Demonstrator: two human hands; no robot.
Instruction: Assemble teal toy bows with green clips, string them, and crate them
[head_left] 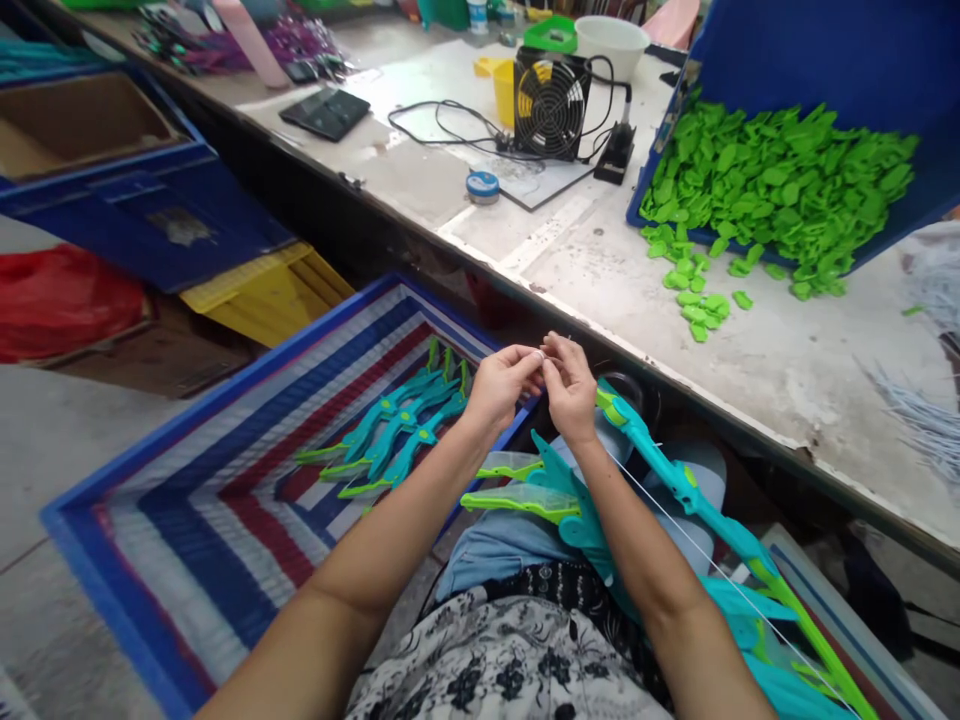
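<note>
My left hand (504,388) and my right hand (570,390) meet at the fingertips above my lap, each closed in a pinch. A bit of thin white string shows between the fingers. More white string (694,540) runs slantwise below my right forearm, along a long teal and lime-green jointed plastic piece (686,485); its stretch near my hands is hidden. Other teal and green plastic pieces (574,500), some with clear panels, lie across my lap under my right wrist. Several similar jointed pieces (405,420) rest in the striped-lined tray to the left.
The blue-rimmed tray (120,500) stands at my left. On the worktable (592,260) are a tipped blue bin (787,60) spilling small green parts (780,190), a black fan (551,105), a round tin (482,187) and white strands (919,410). The table edge lies just beyond my hands.
</note>
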